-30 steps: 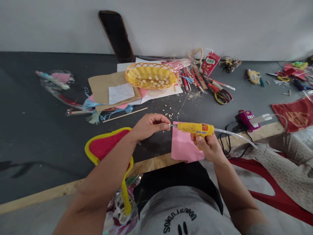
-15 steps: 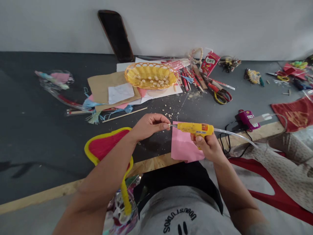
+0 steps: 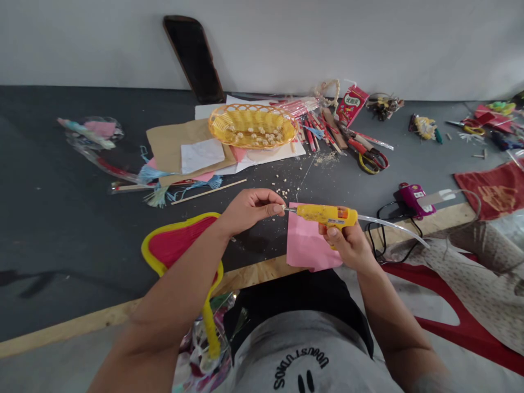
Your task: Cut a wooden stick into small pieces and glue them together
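Note:
My right hand (image 3: 347,240) is wrapped round the handle of a yellow glue gun (image 3: 323,214), with a long clear glue stick (image 3: 393,225) coming out of its back end. The gun's metal nozzle points left at the fingertips of my left hand (image 3: 257,209). Thumb and forefinger there pinch a tiny pale piece (image 3: 283,207), too small to make out fully, right at the nozzle. Beneath the gun lies a pink sheet (image 3: 307,240). A red fan-shaped piece with a fuzzy yellow border (image 3: 176,240) lies under my left forearm.
Behind my hands stands a yellow basket (image 3: 254,112) holding small pale pieces; similar bits are scattered before it. Scissors (image 3: 370,159) and a red carton (image 3: 351,105) lie to its right. A phone (image 3: 194,57) leans on the wall. A purple device (image 3: 415,201) with a black cord sits right.
Almost nothing differs: both hands keep their place, with the nozzle still at the left fingertips. At the right edge, the patterned cloth has shifted slightly.

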`<state>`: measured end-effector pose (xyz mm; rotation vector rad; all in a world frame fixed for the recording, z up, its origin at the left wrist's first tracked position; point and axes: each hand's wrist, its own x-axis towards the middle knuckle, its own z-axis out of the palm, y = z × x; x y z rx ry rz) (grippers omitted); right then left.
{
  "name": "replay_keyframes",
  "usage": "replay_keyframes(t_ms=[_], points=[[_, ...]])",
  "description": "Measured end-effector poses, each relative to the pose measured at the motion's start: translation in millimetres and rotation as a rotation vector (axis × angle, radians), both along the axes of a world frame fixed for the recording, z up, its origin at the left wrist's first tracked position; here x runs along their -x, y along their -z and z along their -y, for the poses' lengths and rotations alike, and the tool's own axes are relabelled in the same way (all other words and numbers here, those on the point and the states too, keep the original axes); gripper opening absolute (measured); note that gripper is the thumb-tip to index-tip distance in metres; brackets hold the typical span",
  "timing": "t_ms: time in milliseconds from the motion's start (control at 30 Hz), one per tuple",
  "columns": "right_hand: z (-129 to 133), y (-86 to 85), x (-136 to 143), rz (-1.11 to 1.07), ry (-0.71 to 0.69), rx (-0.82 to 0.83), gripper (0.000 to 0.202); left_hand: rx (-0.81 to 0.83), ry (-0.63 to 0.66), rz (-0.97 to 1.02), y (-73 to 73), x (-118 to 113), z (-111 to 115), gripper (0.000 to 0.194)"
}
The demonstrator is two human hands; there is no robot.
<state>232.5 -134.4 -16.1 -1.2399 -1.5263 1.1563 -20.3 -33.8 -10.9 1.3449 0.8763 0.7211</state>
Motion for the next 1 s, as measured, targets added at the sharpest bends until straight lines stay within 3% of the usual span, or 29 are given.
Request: replay_keyframes(t_ms=[200, 367, 500, 633, 733, 867, 933, 1000], points=[[0.9, -3.3, 2.9, -0.048, -0.029, 0.054, 0.034, 0.012, -0.023, 0.003, 1.8, -0.5, -0.4, 0.028], [-11.7, -14.7, -12.3, -0.016, -0.002, 0.175, 0.043, 0.045, -0.213, 0.200, 6.7, 1.1, -6.3, 0.031], [-42.0, -22.6, -39.7, 0.177, -0.079, 0.334, 0.045, 0.109, -0.337, 0.399, 6.8, 1.2, -10.8, 0.035], [-70.1, -16.4, -60.6, 0.406, -0.058, 0.381, 0.038, 0.138, -0.364, 0.537, 2.2, 1.8, -12.6, 0.032], [-79.8, -12.1, -65.7, 0.694, 0.009, 0.286, 0.034, 0.146, -0.367, 0.589, -0.7, 2.5, -13.2, 0.029], [-83.1, -22.4, -57.0, 1.137, 0.125, 0.120, 0.031, 0.147, -0.364, 0.595, -1.4, 2.5, -13.2, 0.029], [-85.6, -30.6, -44.5, 1.201, 0.166, 0.013, 0.025, 0.145, -0.367, 0.583, -1.6, 2.6, -13.0, 0.029], [-91.2, -36.6, -25.8, 1.143, 0.105, -0.169, 0.020, 0.149, -0.372, 0.574, -2.2, 3.2, -13.0, 0.028]])
